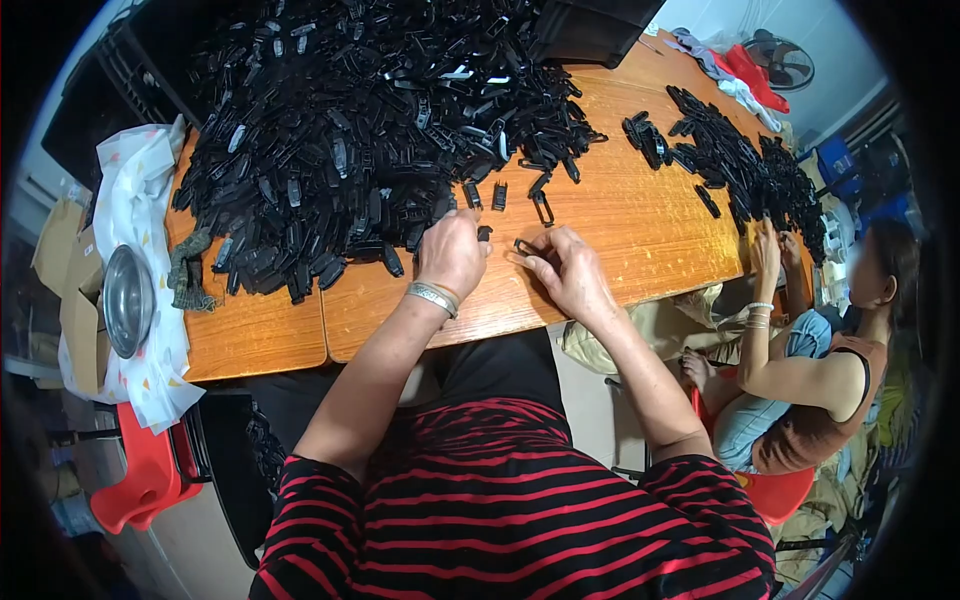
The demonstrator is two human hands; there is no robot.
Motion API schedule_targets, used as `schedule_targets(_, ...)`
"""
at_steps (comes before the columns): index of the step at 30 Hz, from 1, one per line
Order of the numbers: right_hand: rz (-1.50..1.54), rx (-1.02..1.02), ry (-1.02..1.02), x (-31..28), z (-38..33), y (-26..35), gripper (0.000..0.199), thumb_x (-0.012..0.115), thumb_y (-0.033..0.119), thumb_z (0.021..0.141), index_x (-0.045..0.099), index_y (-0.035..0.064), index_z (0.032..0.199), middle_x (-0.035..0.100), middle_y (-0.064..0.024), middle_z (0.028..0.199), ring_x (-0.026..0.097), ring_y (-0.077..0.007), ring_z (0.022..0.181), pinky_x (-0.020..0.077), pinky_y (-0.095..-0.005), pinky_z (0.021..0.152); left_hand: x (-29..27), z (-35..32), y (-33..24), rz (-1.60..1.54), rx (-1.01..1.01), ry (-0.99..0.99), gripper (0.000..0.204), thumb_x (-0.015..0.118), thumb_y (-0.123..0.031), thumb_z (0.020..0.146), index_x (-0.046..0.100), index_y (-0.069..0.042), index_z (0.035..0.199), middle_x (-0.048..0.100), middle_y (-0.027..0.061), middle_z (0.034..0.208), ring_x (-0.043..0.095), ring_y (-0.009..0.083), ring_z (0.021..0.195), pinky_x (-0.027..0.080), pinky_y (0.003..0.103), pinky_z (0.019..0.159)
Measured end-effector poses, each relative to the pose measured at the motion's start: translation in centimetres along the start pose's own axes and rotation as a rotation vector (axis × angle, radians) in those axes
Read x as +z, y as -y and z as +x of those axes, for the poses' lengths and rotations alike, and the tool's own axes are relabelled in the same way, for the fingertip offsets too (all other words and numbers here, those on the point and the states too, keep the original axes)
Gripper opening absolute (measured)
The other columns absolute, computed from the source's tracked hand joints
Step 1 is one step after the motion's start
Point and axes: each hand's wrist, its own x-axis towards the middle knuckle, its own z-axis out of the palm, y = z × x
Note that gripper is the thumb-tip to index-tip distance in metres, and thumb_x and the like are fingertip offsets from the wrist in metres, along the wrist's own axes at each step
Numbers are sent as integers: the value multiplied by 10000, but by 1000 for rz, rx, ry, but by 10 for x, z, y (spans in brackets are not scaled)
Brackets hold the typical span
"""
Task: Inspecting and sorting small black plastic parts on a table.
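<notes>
A big heap of small black plastic parts (pixel 370 130) covers the far half of the wooden table (pixel 640 240). My left hand (pixel 452 252), a silver bracelet on its wrist, rests at the heap's near edge with its fingers curled over a small black piece (pixel 484 233). My right hand (pixel 570 272) pinches a thin black frame-shaped part (pixel 524 246) just above the tabletop. A few loose parts (pixel 541 208) lie just beyond both hands.
A second, smaller pile of black parts (pixel 740 165) lies at the table's right, where a seated person's hands (pixel 775 245) work. A metal bowl (pixel 127 300) sits on a white cloth at the left. Red stool (pixel 145 475) lower left. A black bin (pixel 590 30) stands at the back.
</notes>
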Motion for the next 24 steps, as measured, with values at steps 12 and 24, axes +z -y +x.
schedule_targets(12, 607, 238, -29, 15, 0, 41, 160, 609, 82, 924, 536, -27, 1017, 651, -65, 787, 618, -99, 685, 495, -249, 607, -10, -21, 11, -1120, -281, 225, 199, 657, -116, 890, 624, -25, 1064, 655, 2, 881, 594, 42, 728, 405, 170, 566)
schedule_targets(24, 484, 38, -177, 15, 3, 55, 200, 673, 44, 854, 613, -18, 1034, 611, -41, 852, 559, -85, 687, 469, -230, 625, -19, -33, 7, -1114, -60, 51, 199, 635, -39, 884, 622, 14, 1075, 624, 18, 960, 554, 82, 859, 467, 220, 777)
